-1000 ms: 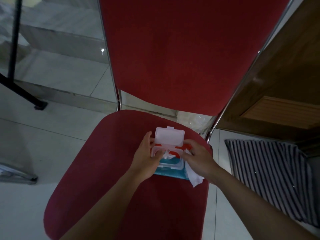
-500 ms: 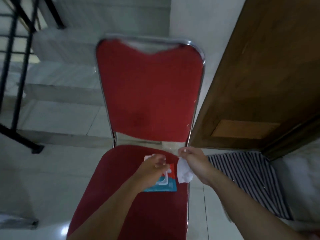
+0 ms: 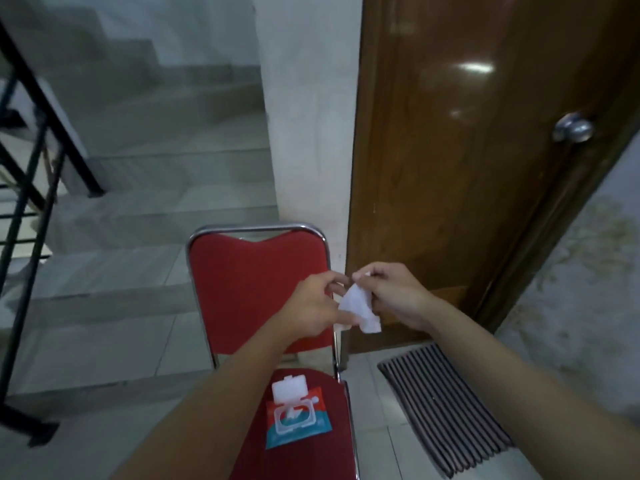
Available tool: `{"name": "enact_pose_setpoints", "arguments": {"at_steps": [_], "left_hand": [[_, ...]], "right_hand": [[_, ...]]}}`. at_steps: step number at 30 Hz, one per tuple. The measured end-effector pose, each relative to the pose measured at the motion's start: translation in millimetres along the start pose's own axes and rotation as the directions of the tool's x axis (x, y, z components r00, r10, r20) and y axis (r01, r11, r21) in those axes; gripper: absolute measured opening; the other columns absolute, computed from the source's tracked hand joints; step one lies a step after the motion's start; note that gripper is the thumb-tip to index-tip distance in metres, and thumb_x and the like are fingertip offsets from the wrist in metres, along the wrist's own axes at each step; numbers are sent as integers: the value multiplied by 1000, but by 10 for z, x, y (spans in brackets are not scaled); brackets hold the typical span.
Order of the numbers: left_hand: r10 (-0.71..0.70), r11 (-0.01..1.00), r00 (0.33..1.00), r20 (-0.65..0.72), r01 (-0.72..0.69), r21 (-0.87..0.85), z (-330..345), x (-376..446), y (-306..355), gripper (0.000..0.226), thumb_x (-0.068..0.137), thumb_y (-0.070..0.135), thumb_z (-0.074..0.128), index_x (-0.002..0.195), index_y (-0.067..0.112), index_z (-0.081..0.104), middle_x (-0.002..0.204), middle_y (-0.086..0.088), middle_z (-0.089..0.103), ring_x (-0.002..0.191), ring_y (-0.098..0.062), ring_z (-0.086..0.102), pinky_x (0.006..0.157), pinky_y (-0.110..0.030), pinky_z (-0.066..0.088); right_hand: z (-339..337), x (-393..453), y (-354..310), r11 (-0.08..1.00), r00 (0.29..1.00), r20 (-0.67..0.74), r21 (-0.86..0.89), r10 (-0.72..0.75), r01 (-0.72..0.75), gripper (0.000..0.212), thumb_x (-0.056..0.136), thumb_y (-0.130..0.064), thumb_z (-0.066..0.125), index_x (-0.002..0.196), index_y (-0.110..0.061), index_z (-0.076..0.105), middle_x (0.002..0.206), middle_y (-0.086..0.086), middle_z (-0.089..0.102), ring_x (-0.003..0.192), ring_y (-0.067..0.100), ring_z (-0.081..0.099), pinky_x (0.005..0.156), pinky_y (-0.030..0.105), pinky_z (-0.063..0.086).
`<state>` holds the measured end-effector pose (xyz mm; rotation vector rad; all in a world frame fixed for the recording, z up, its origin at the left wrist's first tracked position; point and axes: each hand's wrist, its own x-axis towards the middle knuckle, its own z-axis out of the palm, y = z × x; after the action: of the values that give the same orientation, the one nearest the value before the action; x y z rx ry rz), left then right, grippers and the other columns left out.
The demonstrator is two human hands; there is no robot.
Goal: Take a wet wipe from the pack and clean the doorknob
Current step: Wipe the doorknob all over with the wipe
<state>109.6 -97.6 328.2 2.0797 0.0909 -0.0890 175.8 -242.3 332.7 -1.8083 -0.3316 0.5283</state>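
Beside door, both hands' fingers (image 3: 332,279) pinch wet wipe (image 3: 358,308) above chair (image 3: 256,271); doorknob (image 3: 573,128) unobstructed.

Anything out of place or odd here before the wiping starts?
Only one thing: the pack on the chair seat is left with its flip lid standing open, so the remaining wipes could dry out. Otherwise both hands hold the wipe, and the doorknob looks intact.
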Motion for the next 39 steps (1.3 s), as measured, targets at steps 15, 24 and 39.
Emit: {"name": "enact_pose_setpoints", "arguments": {"at_steps": [15, 24, 39], "left_hand": [[345, 939, 900, -266, -328, 108, 203, 575, 1577, 18, 93, 25, 48, 90, 16, 63, 84, 0, 61, 77, -11, 58, 62, -18, 45], [284, 951, 890, -356, -308, -9, 1034, 1303, 2205, 34, 96, 35, 37, 68, 19, 50, 65, 3, 47, 62, -8, 46, 57, -18, 36], [236, 907, 969, -78, -248, -340, 2045, 2300, 2758, 28, 84, 28, 62, 109, 15, 62, 100, 1, 69, 91, -12, 67, 62, -16, 53]], "right_hand": [[-1515, -192, -684, 978, 976, 70, 27, -207, 206, 46, 80, -24, 69, 120, -16, 49, 105, 8, 63, 91, 19, 67, 64, 21, 55], [-2764, -253, -513, 949, 966, -8, 188, -257, 254, 53, 75, -9, 71, 123, -17, 49, 83, 6, 68, 86, 21, 69, 76, 31, 55], [-4142, 134, -108, 832, 961, -85, 485, -263, 270, 74, 67, -12, 73, 132, -28, 42, 123, 7, 62, 109, 26, 62, 85, 37, 54]]}}
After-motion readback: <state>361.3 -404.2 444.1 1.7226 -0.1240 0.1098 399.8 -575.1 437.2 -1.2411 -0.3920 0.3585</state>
